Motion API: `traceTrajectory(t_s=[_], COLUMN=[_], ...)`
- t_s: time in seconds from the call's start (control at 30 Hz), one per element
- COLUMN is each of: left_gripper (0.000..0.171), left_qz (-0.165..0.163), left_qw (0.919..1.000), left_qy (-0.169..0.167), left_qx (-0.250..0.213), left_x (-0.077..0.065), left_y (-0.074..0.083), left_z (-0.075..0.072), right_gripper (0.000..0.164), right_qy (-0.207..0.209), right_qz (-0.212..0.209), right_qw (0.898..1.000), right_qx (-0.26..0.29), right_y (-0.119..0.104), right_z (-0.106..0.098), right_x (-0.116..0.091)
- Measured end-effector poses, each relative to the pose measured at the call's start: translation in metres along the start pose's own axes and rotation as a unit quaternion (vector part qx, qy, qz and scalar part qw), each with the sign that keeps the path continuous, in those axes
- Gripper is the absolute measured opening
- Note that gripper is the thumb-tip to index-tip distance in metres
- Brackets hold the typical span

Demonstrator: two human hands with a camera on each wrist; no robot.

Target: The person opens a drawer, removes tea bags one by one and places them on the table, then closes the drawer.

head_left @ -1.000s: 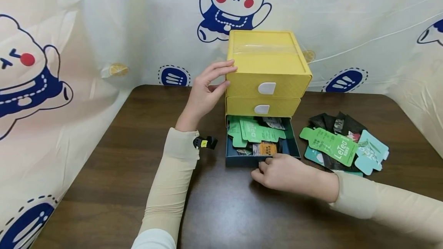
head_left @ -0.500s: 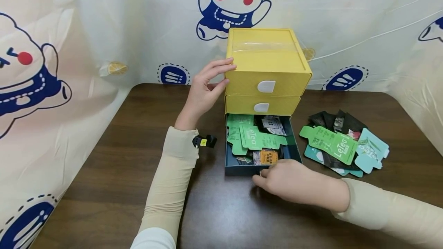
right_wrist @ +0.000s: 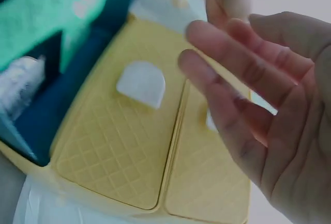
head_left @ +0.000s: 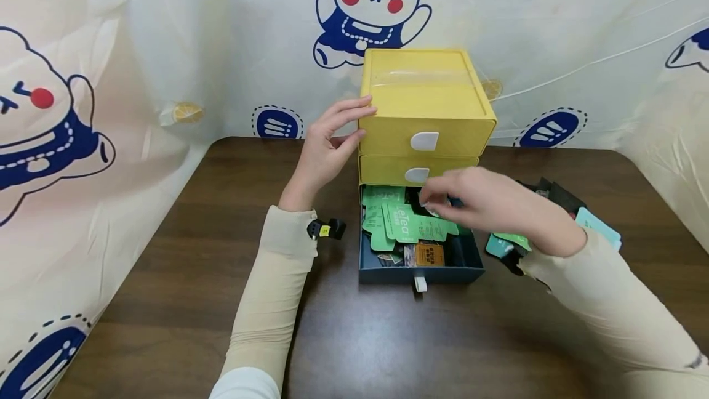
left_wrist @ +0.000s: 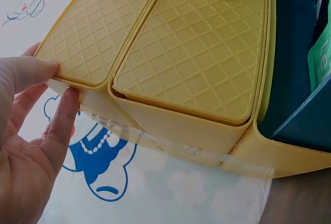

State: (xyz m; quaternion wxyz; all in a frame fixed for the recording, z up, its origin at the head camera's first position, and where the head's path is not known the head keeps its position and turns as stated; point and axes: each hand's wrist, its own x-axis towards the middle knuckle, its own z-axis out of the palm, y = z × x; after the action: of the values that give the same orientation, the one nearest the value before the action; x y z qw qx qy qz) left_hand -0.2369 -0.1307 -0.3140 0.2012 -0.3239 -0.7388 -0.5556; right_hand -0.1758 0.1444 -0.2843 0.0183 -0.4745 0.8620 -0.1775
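A yellow drawer box (head_left: 426,85) with white tabs stands at the back middle of the table. My left hand (head_left: 327,149) grips its upper left front corner, and the left wrist view shows digits on both sides of that edge. The dark blue bottom drawer (head_left: 388,274) is pulled out. Inside lie flattened green tea cartons (head_left: 401,223) and a packet with an orange label (head_left: 429,255). Above the drawer's rear right part hovers my right hand (head_left: 482,199), its fingers loosely bent. The right wrist view shows nothing in that hand (right_wrist: 289,115).
Right of the box lies a pile with black sachets (head_left: 562,197) and a light-blue flattened carton (head_left: 598,226), partly covered by my right arm. A white tab (head_left: 421,285) sticks out from the bottom drawer's front. A printed curtain (head_left: 277,36) hangs behind the table.
The bottom drawer has come a little further out. My right hand has let go of its front tab and moved up and back over the drawer. The left hand keeps its place.
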Motion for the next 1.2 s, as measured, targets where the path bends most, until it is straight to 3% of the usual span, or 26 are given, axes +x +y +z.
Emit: traceTrajectory(t_s=[0.17, 0.43, 0.77, 0.97, 1.2], left_gripper=[0.032, 0.032, 0.031, 0.031, 0.031], left_qz=[-0.003, -0.001, -0.001, 0.000, 0.000], left_qw=[1.0000, 1.0000, 1.0000, 1.0000, 1.0000], left_qy=[0.000, 0.001, 0.001, 0.002, -0.003], left_qx=[0.002, -0.004, -0.002, 0.003, 0.002], left_x=[-0.001, -0.001, -0.001, -0.002, 0.000], left_y=[0.000, 0.000, 0.000, 0.000, 0.000], left_z=[-0.001, 0.001, 0.000, -0.001, -0.001], right_gripper=[0.015, 0.022, 0.026, 0.032, 0.042], right_qy=[0.006, -0.012, -0.049, -0.095, -0.147], right_qz=[0.041, 0.048, 0.053, 0.032, 0.057], right_qw=[0.998, 0.991, 0.986, 0.986, 0.981], right_qx=[0.050, 0.126, 0.153, 0.133, 0.112], right_y=[0.016, 0.032, 0.042, 0.043, 0.041], right_z=[-0.006, 0.009, 0.030, 0.046, 0.059], right_x=[0.014, 0.029, 0.042, 0.052, 0.060])
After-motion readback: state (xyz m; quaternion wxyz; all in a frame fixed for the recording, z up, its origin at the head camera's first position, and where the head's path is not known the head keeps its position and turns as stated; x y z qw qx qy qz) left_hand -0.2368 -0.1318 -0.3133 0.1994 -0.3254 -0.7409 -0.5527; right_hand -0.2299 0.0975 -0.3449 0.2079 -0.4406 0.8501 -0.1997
